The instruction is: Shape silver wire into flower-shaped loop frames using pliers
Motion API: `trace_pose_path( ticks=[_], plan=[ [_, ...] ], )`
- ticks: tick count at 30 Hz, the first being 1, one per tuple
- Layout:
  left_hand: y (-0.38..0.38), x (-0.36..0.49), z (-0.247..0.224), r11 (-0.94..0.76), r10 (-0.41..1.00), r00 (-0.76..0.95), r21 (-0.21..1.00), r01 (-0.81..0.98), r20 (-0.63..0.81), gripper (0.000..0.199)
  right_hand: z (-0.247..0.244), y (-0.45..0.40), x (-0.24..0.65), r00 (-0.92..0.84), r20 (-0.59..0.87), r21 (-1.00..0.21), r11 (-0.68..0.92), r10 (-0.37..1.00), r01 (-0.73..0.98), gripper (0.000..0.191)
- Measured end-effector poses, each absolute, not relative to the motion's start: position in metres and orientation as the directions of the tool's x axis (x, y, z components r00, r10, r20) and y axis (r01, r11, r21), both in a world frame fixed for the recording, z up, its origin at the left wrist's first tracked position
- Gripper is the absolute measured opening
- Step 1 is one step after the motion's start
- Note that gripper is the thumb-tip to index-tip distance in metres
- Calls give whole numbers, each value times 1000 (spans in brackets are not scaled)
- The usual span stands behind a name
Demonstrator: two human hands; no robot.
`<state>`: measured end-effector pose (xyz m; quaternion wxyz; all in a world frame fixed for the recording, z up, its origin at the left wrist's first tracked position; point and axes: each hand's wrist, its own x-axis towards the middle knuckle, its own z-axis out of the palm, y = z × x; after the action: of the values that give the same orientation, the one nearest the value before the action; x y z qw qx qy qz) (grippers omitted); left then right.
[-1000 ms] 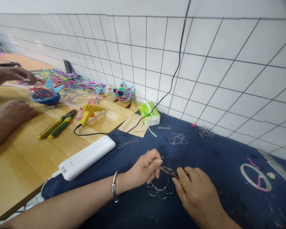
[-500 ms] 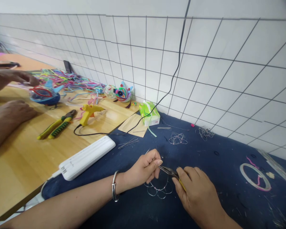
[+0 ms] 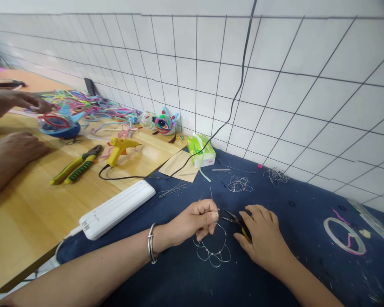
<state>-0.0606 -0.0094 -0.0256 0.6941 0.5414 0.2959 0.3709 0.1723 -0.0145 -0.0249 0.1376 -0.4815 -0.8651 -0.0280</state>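
Observation:
My left hand (image 3: 200, 219) is closed in a pinch on a wire flower (image 3: 213, 254), whose thin silver loops hang below the fingers with small pink beads along them. A short wire end sticks up above that hand. My right hand (image 3: 262, 234) has its fingers apart, palm down, over a pair of needle-nose pliers (image 3: 233, 218). The pliers' jaws are parted and point toward my left hand, apart from the wire. A yellow handle shows between my right thumb and fingers; the rest is hidden under the hand.
A white power strip (image 3: 118, 209) lies left of my left hand. Beyond are loose wires (image 3: 173, 189), another wire flower (image 3: 240, 184), a tissue pack (image 3: 201, 149), a yellow glue gun (image 3: 120, 149) and cutting pliers (image 3: 77, 165). Another person's hands (image 3: 21, 147) rest at the left. A ring-shaped coil (image 3: 329, 228) lies right.
The pliers have come away from the wire at my left hand, and their jaws have parted. My right fingers have loosened and spread. More of the wire flower shows.

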Motion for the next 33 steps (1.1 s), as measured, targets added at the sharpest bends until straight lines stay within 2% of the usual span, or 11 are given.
trace_pose_path(
  ticks=[2, 5, 8, 18, 27, 33],
  plan=[
    [-11, -59, -26, 153, 828, 560, 968, -200, -15, 21, -17, -21, 165, -494, 284, -217, 557, 822, 801, 28],
    [-14, -55, -27, 149, 817, 576, 970, -193, -11, 21, -9, -34, 150, -484, 239, -516, 532, 842, 671, 22],
    [-16, -51, -27, 153, 808, 589, 972, -181, -17, 21, -9, -46, 137, -475, 200, -632, 483, 857, 606, 14],
    [-18, -49, -34, 117, 825, 565, 971, -211, 23, 19, -16, -56, 133, -454, 274, -609, 518, 848, 600, 24],
    [-17, -45, -35, 150, 835, 550, 954, -260, 18, 17, -20, -57, 133, -451, 307, -591, 539, 838, 600, 25],
    [-17, -46, -36, 142, 827, 563, 964, -223, 9, 17, -22, -57, 134, -427, 298, -600, 516, 854, 612, 23]
  ],
)
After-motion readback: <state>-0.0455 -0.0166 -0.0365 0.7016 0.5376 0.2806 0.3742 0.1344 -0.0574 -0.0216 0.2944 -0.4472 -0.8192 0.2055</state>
